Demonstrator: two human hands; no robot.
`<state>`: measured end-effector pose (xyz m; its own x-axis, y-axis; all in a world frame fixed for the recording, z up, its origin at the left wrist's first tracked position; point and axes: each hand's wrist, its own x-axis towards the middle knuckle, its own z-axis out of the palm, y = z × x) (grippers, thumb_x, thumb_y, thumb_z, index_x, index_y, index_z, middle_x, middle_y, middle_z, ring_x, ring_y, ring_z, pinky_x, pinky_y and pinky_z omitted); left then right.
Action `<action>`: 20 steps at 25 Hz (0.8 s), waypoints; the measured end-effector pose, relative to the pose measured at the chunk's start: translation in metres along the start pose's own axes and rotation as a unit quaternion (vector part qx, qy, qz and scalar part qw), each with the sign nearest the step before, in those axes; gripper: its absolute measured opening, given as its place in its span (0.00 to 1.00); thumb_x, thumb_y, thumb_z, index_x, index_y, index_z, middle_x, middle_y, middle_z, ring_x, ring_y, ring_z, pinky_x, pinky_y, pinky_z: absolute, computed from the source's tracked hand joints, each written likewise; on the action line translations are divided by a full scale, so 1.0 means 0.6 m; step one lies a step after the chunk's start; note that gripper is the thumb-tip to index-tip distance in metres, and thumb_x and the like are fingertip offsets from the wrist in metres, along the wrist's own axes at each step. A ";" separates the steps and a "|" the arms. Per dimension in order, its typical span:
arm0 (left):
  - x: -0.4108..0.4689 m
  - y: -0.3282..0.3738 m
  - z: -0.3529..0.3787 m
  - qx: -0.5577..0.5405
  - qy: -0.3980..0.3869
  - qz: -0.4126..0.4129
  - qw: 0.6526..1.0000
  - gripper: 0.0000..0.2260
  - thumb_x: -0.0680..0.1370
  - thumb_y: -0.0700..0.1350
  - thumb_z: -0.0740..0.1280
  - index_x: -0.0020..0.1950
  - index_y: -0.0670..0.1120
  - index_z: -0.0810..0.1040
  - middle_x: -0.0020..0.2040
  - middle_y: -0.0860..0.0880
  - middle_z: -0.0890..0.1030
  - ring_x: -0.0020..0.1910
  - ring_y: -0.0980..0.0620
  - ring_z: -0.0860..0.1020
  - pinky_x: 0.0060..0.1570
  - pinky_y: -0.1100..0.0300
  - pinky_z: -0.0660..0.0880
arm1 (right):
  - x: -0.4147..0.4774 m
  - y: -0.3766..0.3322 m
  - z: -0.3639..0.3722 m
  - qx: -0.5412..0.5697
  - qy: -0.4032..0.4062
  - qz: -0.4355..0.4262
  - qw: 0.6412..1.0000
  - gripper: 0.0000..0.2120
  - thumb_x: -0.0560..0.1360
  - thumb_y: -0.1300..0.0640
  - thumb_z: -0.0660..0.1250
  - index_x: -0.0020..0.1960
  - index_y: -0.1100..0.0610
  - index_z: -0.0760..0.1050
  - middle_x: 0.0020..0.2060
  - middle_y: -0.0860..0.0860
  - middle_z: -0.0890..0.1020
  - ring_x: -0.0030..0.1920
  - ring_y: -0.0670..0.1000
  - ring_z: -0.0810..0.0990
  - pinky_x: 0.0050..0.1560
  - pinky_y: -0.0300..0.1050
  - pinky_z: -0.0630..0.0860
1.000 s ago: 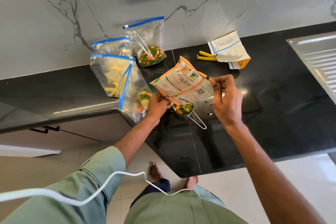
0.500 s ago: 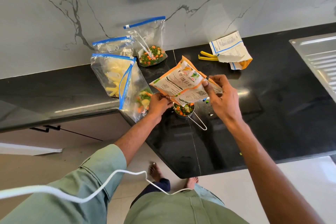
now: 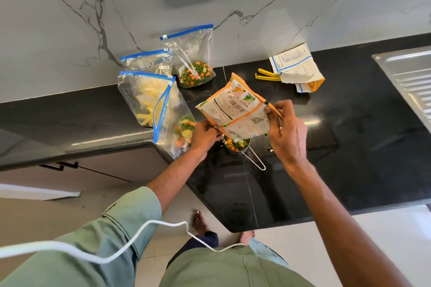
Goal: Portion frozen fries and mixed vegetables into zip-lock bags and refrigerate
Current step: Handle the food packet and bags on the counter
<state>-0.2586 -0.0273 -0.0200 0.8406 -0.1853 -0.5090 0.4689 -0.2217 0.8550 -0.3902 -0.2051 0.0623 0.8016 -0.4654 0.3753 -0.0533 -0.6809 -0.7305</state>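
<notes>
Hiding half the measuring cup [image 3: 234, 151], the vegetable packet [image 3: 235, 109] hangs pinched by left hand [image 3: 205, 135] and right hand [image 3: 285, 134].

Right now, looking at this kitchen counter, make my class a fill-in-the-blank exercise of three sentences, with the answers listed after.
The left hand and right hand hold an orange packet over a metal cup filled with mixed ____. The zip-lock bag leaning on the wall has a ____ sealing strip. The clip beside the white packet is coloured ____.
Missing words: vegetables; blue; yellow.
</notes>
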 end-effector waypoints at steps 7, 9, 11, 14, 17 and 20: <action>-0.001 0.000 -0.003 -0.022 -0.008 0.004 1.000 0.15 0.79 0.29 0.60 0.61 0.39 0.80 0.56 0.43 0.85 0.55 0.48 0.85 0.55 0.48 0.83 | 0.015 0.007 -0.007 0.086 -0.089 0.094 0.988 0.14 0.81 0.48 0.71 0.59 0.55 0.70 0.51 0.46 0.85 0.47 0.43 0.85 0.35 0.36 0.80; -0.007 0.005 -0.002 -0.036 -0.003 0.004 0.999 0.12 0.80 0.31 0.61 0.59 0.40 0.80 0.54 0.43 0.85 0.54 0.48 0.85 0.52 0.51 0.84 | 0.015 0.017 -0.010 0.109 -0.085 0.101 0.985 0.13 0.80 0.54 0.74 0.61 0.55 0.75 0.51 0.45 0.85 0.52 0.43 0.86 0.39 0.33 0.80; -0.010 0.010 0.001 -0.048 -0.001 0.005 0.999 0.06 0.83 0.37 0.63 0.56 0.43 0.79 0.52 0.45 0.85 0.52 0.48 0.84 0.46 0.56 0.82 | 0.014 0.025 -0.011 0.123 -0.054 0.100 0.986 0.11 0.80 0.57 0.73 0.61 0.56 0.78 0.50 0.45 0.86 0.52 0.41 0.85 0.41 0.34 0.81; -0.016 0.022 0.004 -0.047 -0.031 0.016 0.998 0.06 0.85 0.47 0.65 0.56 0.46 0.79 0.52 0.46 0.86 0.52 0.49 0.83 0.44 0.58 0.77 | 0.012 0.031 -0.011 0.143 0.004 0.128 0.981 0.06 0.81 0.58 0.71 0.57 0.58 0.79 0.47 0.47 0.86 0.49 0.42 0.85 0.41 0.34 0.80; -0.029 0.034 0.003 -0.037 -0.077 0.030 0.996 0.14 0.81 0.50 0.71 0.62 0.45 0.78 0.52 0.49 0.87 0.51 0.53 0.84 0.44 0.61 0.78 | 0.013 0.052 -0.006 0.162 0.056 0.191 0.966 0.06 0.83 0.54 0.69 0.52 0.56 0.77 0.43 0.47 0.84 0.43 0.44 0.82 0.40 0.42 0.80; -0.038 0.041 0.011 -0.015 -0.111 0.063 0.992 0.16 0.77 0.44 0.76 0.62 0.44 0.79 0.52 0.49 0.87 0.51 0.53 0.86 0.43 0.62 0.80 | 0.006 0.081 0.002 0.209 0.067 0.294 0.930 0.08 0.84 0.51 0.66 0.55 0.56 0.77 0.47 0.52 0.86 0.44 0.46 0.85 0.40 0.48 0.84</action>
<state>-0.2678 -0.0349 0.0122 0.8135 -0.4169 -0.4054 0.3751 -0.1564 0.9137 -0.3893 -0.2391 0.0275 0.6245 -0.7730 -0.1116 -0.2003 -0.0204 -0.9795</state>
